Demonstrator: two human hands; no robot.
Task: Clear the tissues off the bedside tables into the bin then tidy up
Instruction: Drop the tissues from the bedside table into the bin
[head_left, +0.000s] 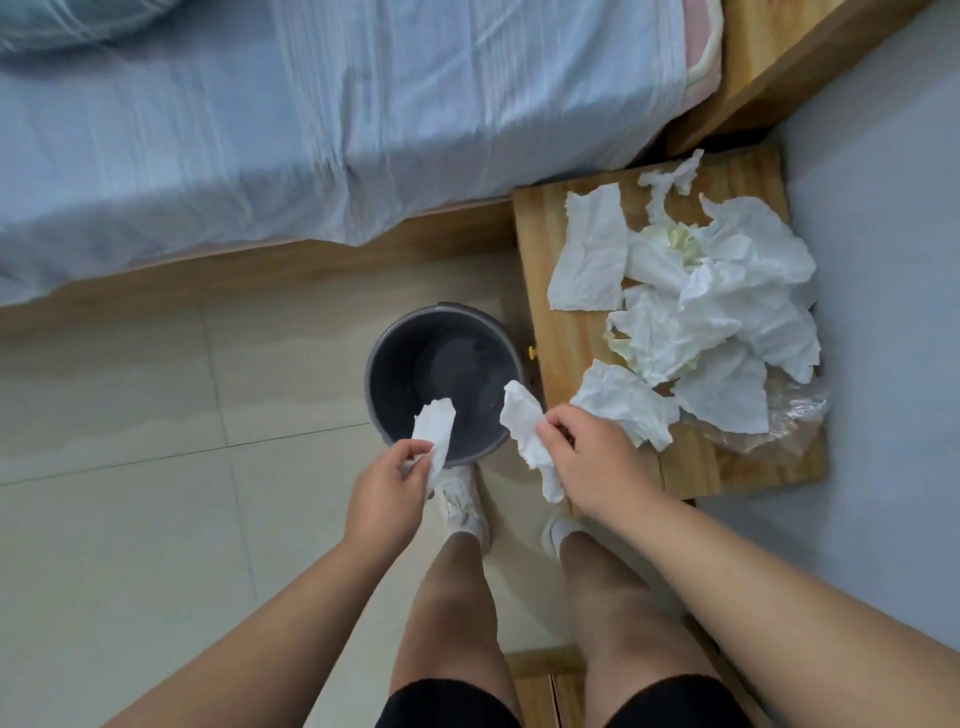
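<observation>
Beside the bed (311, 130): table (561, 332) by its side, bin (374, 374) on the floor near the table's left edge.
Table: tissue pile (717, 291) spreads to the right edge.
Bin: mouth just ahead of both grips.
Left grip (384, 493): pinching left tissue strip (436, 426), long axis upright, over the mouth.
Right grip (587, 462): pinching right tissue strip (524, 426) at the bin's right rim; nearer the pile.

The tissues (727, 291) are white, with a few pale yellow ones among them. They lie on a bedside table (561, 332) of honey-coloured wood with streaky grain. The bin (384, 374) is dark grey. The bed sheet (311, 130) is pale blue, seemingly finely striped. The floor tiles (130, 389) are cream with wavy beige bands. The shorts (447, 701) are black, the socks (462, 504) white.
</observation>
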